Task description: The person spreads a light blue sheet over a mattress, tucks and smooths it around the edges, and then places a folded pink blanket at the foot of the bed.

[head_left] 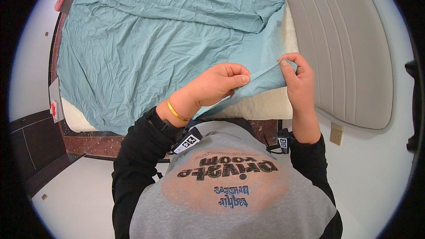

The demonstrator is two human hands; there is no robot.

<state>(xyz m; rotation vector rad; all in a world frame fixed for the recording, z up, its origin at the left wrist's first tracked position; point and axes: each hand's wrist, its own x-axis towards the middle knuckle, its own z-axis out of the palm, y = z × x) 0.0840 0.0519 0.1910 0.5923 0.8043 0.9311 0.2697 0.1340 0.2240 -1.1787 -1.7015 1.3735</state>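
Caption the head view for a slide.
Left hand and right hand pinch a rumpled teal sheet spread over a cream mattress.

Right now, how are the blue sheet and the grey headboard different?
The sheet is blue-green; the headboard is grey. The sheet is wrinkled; the headboard looks taut and padded. The left hand and right hand pinch the sheet; neither touches the headboard. Both are plain-coloured.

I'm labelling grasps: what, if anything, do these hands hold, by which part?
The left hand and right hand pinch the wrinkled teal cloth sheet by its near edge, the right apparently at a corner.
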